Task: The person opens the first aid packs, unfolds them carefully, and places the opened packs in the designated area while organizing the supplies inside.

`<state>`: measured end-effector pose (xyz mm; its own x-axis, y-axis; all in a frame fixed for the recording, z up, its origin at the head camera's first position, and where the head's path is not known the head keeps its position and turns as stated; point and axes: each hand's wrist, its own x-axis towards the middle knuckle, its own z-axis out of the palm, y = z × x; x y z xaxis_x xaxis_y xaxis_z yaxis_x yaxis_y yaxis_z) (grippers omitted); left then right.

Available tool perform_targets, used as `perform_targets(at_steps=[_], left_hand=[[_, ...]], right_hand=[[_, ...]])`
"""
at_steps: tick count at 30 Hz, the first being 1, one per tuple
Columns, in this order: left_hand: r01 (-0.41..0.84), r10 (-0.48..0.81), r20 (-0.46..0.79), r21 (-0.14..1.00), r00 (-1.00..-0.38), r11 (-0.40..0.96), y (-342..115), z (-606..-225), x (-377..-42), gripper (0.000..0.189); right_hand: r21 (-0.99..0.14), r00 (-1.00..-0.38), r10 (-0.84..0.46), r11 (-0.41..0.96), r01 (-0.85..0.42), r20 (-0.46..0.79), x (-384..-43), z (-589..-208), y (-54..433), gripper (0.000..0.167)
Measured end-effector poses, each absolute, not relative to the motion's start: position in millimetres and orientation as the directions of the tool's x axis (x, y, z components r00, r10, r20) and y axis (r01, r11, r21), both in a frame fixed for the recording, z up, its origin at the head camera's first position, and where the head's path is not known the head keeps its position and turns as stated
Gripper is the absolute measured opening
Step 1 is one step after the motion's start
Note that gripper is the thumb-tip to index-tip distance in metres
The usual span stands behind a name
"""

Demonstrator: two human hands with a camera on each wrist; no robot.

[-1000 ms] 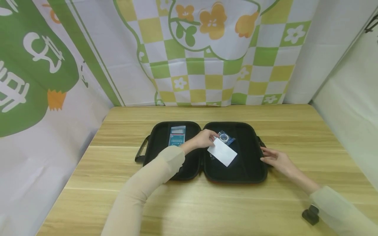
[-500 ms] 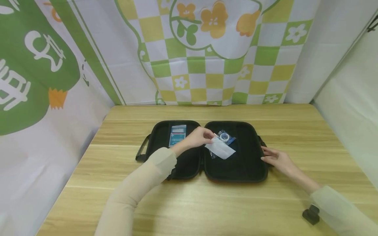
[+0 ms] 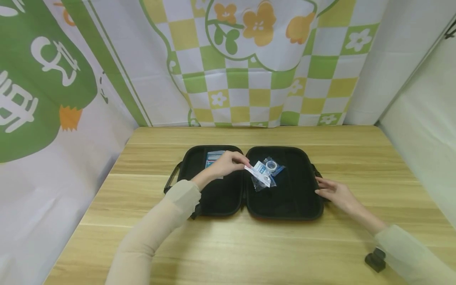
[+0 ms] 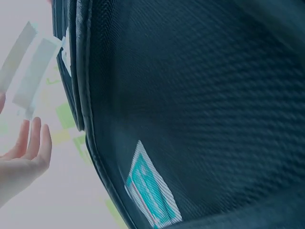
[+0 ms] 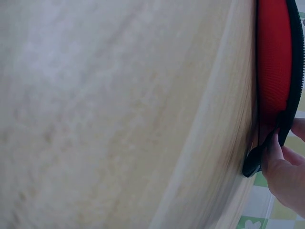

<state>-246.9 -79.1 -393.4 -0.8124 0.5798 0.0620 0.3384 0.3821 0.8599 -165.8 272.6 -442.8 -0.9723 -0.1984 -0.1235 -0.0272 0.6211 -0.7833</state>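
Observation:
A black zip case (image 3: 303,198) lies spread open on the table, its outside red (image 5: 275,57) in the right wrist view. My left hand (image 3: 224,164) pinches a flat white packet (image 3: 261,177) by one end, tilted over the inner side of the right half. The left wrist view shows this hand (image 4: 28,160) at the left, with pale strips beside its fingers. My right hand (image 3: 334,192) holds the right rim by the handle, thumb and fingers around it. In the right half, a white roll in a blue clear wrapper (image 3: 272,165) lies beside a clear bag (image 3: 257,185).
A blue and white packet (image 4: 150,191) sits in the mesh of the left half, partly behind my left hand in the head view. The left handle (image 3: 172,177) sticks out over the wooden table (image 3: 249,249). A printed curtain (image 3: 235,87) hangs behind.
My left hand has drawn back to the left with the white packet, which has turned from flat-on to nearly edge-on. More of the wrapped things beneath now shows. The right hand has stayed put.

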Motion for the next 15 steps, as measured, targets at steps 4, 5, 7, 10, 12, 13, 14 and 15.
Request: perform_targets(at_steps=[4,5,7,10,12,13,14,15], left_hand=[[0.325,0.557,0.063,0.863,-0.828,0.387,-89,-396,-247,0.014],[0.313,0.554,0.055,0.870,-0.831,0.382,-91,-397,-247,0.014],[0.289,0.547,0.039,0.879,-0.836,0.380,-96,-398,-247,0.015],[0.250,0.538,0.016,0.897,-0.843,0.364,-104,-398,-245,0.016],[0.228,0.524,0.004,0.903,-0.852,0.364,-108,-398,-244,0.016],[0.219,0.516,-0.001,0.905,-0.857,0.365,-110,-398,-244,0.016],[0.213,0.508,-0.005,0.905,-0.861,0.369,-112,-399,-244,0.016],[0.208,0.500,-0.009,0.903,-0.866,0.376,-115,-399,-245,0.016]], right_hand=[[-0.790,-0.972,-0.198,0.613,-0.022,-0.127,-166,-443,273,0.057],[-0.794,-0.972,-0.199,0.608,-0.020,-0.127,-166,-443,273,0.057],[-0.799,-0.972,-0.200,0.601,-0.020,-0.125,-166,-444,273,0.057],[-0.803,-0.972,-0.201,0.596,-0.025,-0.119,-166,-444,273,0.057],[-0.803,-0.972,-0.202,0.596,-0.029,-0.115,-166,-444,273,0.056],[-0.801,-0.973,-0.202,0.597,-0.030,-0.114,-166,-444,273,0.056],[-0.800,-0.973,-0.200,0.599,-0.031,-0.113,-166,-444,273,0.056],[-0.799,-0.974,-0.198,0.600,-0.030,-0.112,-166,-444,273,0.056]])
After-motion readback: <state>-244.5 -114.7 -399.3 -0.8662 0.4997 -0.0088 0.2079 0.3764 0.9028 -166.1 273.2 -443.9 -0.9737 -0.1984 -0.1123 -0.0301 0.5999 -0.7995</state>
